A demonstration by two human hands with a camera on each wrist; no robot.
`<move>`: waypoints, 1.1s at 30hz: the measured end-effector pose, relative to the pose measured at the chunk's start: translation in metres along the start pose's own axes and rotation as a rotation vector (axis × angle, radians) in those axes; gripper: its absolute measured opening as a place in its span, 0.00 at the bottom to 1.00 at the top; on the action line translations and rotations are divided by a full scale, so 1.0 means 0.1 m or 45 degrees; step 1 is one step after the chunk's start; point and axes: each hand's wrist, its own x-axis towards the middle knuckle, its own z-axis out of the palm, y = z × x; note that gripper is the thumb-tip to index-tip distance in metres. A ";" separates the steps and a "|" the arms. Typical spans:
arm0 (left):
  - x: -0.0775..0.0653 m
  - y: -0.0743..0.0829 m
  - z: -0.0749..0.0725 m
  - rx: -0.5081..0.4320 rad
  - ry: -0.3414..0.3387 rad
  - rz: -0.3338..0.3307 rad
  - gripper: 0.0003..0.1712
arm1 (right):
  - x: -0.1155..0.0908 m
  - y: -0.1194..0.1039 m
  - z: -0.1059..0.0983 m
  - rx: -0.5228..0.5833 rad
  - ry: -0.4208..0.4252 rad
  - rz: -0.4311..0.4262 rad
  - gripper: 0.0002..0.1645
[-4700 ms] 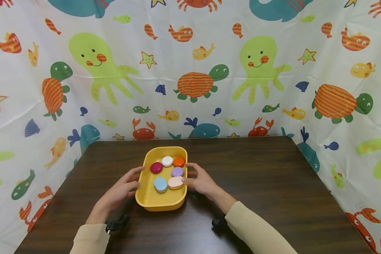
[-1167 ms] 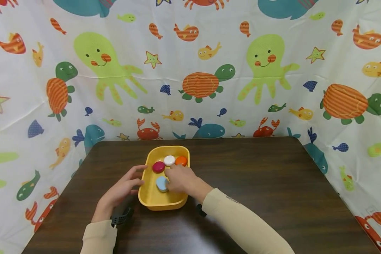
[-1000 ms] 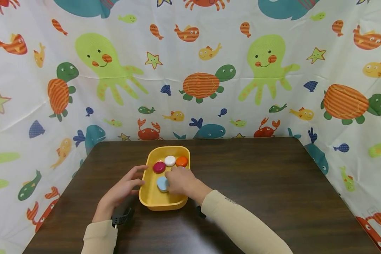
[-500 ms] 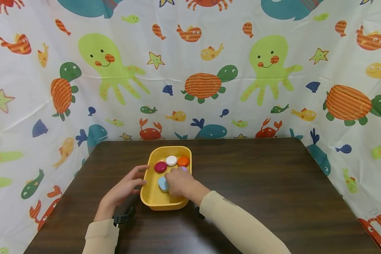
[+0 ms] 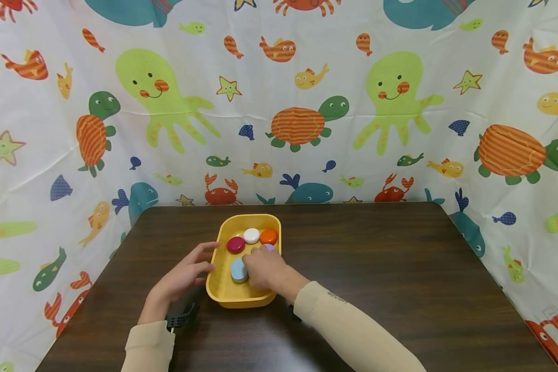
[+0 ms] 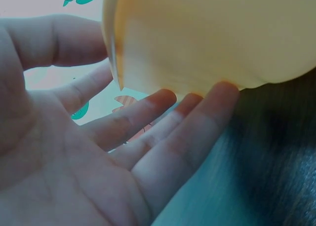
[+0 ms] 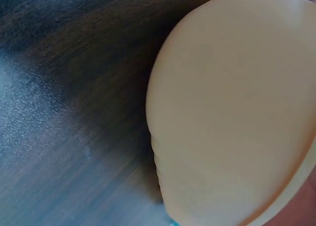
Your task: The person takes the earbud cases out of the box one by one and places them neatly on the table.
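Head view: two hands at a yellow tray on a dark wooden table, seen by me from a distance.

The left hand point(image 5: 186, 272) was spread, its fingertips touching the outer left wall of the yellow tray point(image 5: 239, 305), which I also saw close up in the left wrist view. The right hand point(image 5: 265, 266) reached down inside the tray's right half with bent fingers; its fingertips were hidden, so I could not tell whether it pinched anything. Just beside it lay the light blue piece point(image 5: 238, 270). Farther back I saw the dark red piece point(image 5: 235, 245), the white piece point(image 5: 251, 236) and the orange piece point(image 5: 268, 236); the purple piece point(image 5: 270, 247) was partly covered by the right hand. Behind the dark wooden table point(image 5: 376, 268) hung a sea-animal cloth point(image 5: 265, 77).
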 end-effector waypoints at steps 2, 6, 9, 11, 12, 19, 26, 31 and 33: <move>0.00 0.00 0.00 0.000 0.000 0.002 0.35 | 0.00 0.00 0.01 -0.005 0.000 0.010 0.24; -0.01 0.01 0.01 0.000 -0.001 -0.003 0.35 | 0.01 -0.01 0.05 -0.006 0.010 0.012 0.25; -0.01 0.01 0.01 -0.002 0.000 -0.008 0.35 | 0.01 -0.02 0.07 -0.018 0.021 0.007 0.26; -0.02 0.02 0.01 -0.001 0.000 -0.010 0.35 | 0.01 -0.02 0.08 -0.030 0.028 0.004 0.27; -0.02 0.02 0.01 0.000 0.001 -0.011 0.35 | 0.01 -0.02 0.08 -0.028 0.030 0.007 0.27; -0.01 0.02 0.01 0.006 0.006 -0.013 0.35 | 0.01 -0.03 0.07 -0.011 0.048 0.022 0.26; -0.02 0.02 0.01 0.010 0.001 -0.017 0.36 | -0.03 0.00 0.03 0.015 0.104 0.025 0.25; -0.01 0.02 0.01 0.014 -0.003 -0.014 0.36 | -0.04 0.02 0.00 0.067 0.139 0.033 0.28; -0.01 0.02 0.01 0.014 -0.002 -0.012 0.36 | -0.05 0.02 -0.01 0.065 0.159 0.027 0.28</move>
